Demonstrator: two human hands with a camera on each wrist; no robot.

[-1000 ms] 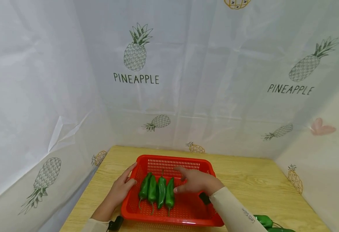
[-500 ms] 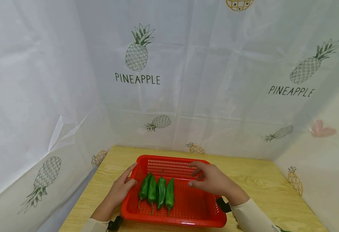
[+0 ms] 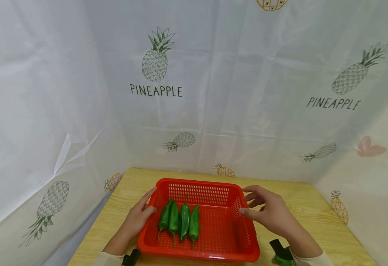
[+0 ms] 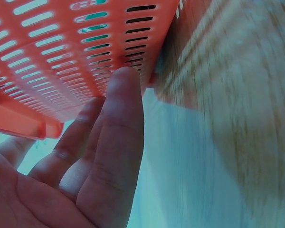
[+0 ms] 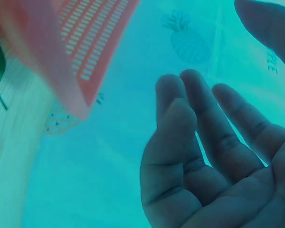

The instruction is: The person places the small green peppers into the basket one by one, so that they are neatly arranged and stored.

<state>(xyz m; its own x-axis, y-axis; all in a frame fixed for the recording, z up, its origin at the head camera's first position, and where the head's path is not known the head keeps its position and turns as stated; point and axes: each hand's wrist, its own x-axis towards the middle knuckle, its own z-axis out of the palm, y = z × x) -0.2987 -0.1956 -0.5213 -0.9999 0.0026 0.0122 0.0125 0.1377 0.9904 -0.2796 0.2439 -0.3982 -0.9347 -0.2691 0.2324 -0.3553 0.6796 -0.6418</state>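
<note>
A red plastic basket (image 3: 220,255) with slotted walls stands on the table. Several long green peppers (image 3: 184,221) lie side by side in its left half, stems mostly toward the near edge. My left hand (image 3: 136,220) holds the basket's left side, thumb at the rim; in the left wrist view its fingers (image 4: 118,128) lie against the outer slotted wall. My right hand (image 3: 273,211) is beside the right rim with nothing in it, thumb and bent fingers spread apart. In the right wrist view it hangs apart from the basket (image 5: 92,90).
A wood-grain table (image 3: 308,214) spreads under and around the basket. Another green pepper (image 3: 282,260) lies at the near right, mostly hidden by the right wrist and its black strap. White sheeting (image 3: 233,111) printed with pineapples closes in the back and sides.
My right hand has moved right, from above the rightmost pepper in the basket to beside the basket's right rim. The left hand, basket and peppers inside have stayed put.
</note>
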